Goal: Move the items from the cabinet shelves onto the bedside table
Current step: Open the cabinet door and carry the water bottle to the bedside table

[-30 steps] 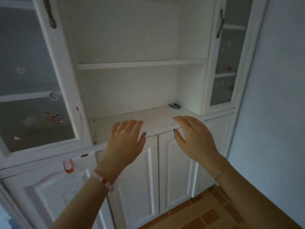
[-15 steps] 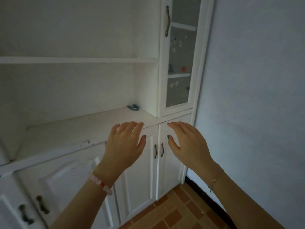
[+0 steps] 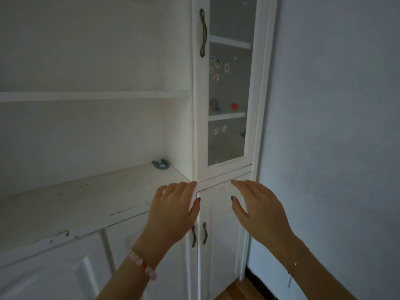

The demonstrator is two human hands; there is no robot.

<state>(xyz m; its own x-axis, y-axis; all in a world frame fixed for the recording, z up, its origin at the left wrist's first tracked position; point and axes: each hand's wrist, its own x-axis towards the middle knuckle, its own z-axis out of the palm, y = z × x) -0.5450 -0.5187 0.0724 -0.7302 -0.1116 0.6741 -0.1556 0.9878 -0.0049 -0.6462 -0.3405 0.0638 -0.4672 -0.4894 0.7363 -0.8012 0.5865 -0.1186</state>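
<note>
A white cabinet fills the view, with an open lower shelf (image 3: 82, 204) and a bare upper shelf (image 3: 93, 95). A small blue curved item (image 3: 160, 164) lies at the back right corner of the lower shelf. Behind the shut glass door (image 3: 227, 83) on the right sit a blue-brown object (image 3: 216, 104) and a small red object (image 3: 234, 106) on an inner shelf. My left hand (image 3: 173, 213) and my right hand (image 3: 257, 211) hover in front of the lower doors, fingers spread, holding nothing. The bedside table is out of view.
The glass door has a dark vertical handle (image 3: 202, 33) and several stickers on the glass. Two dark handles (image 3: 199, 234) sit on the lower doors beneath my hands. A plain wall (image 3: 335, 126) rises at the right, with brown floor tiles (image 3: 238, 291) below.
The view has swung to the right along the cabinet, bringing the right glass door and wall closer to centre. Both hands stay raised and empty in front of me.
</note>
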